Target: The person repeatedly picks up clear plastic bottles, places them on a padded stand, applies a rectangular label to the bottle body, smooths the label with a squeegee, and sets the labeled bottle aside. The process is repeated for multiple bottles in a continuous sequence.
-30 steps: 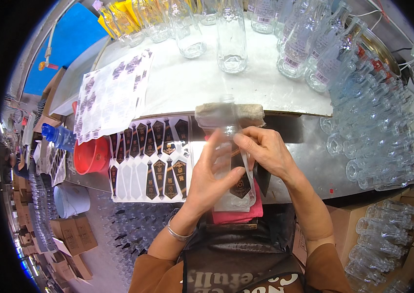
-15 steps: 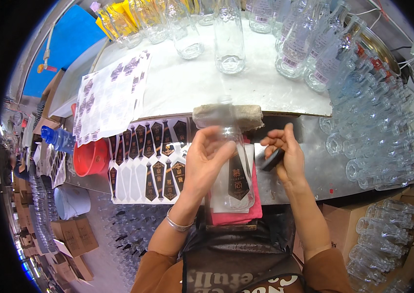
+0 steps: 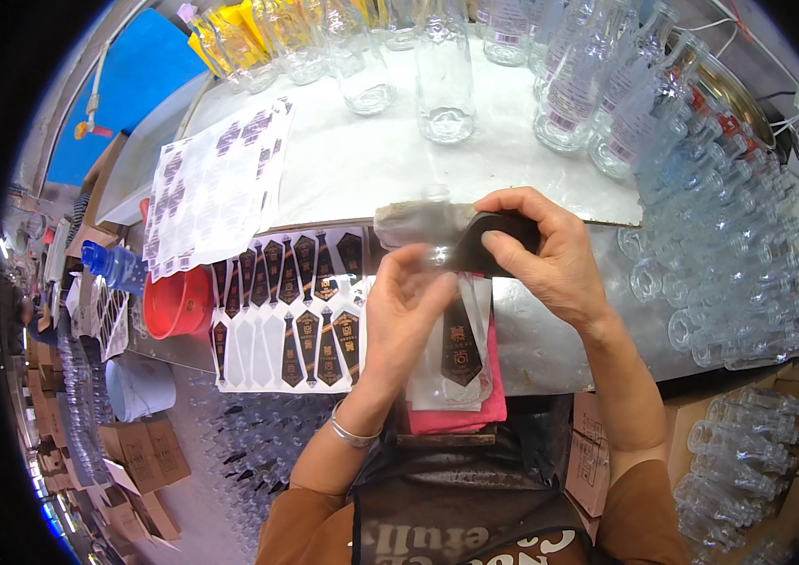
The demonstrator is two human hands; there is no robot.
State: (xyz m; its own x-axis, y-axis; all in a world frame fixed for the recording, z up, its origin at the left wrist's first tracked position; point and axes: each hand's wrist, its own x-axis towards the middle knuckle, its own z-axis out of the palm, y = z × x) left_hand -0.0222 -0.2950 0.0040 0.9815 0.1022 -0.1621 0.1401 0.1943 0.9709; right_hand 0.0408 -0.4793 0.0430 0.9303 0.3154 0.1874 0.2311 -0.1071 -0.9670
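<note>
A clear glass bottle (image 3: 439,356) lies in front of me, its base toward me and its blurred neck over a rolled pale cloth (image 3: 397,224). On its side sits a black tie-shaped label (image 3: 460,350) with gold marks. My left hand (image 3: 403,315) is closed around the bottle's shoulder, the fingers slightly smeared by motion. Between thumb and fingers, my right hand (image 3: 555,259) grips a black flat pad (image 3: 503,237), which is against or just over the bottle's neck; contact is hard to tell. Under the bottle lie a white sheet and a pink cloth (image 3: 492,407).
Sheets of black tie-shaped labels (image 3: 300,311) lie left of the bottle, below white label sheets (image 3: 216,188). A red bucket (image 3: 176,303) stands at the left. Clear bottles (image 3: 444,94) line the back, and many more (image 3: 729,254) crowd the right. Open cartons hold bottles (image 3: 748,452) at lower right.
My right hand has moved up and left, bringing the black pad from beside the bottle to its neck. The left hand and bottle stay nearly in place.
</note>
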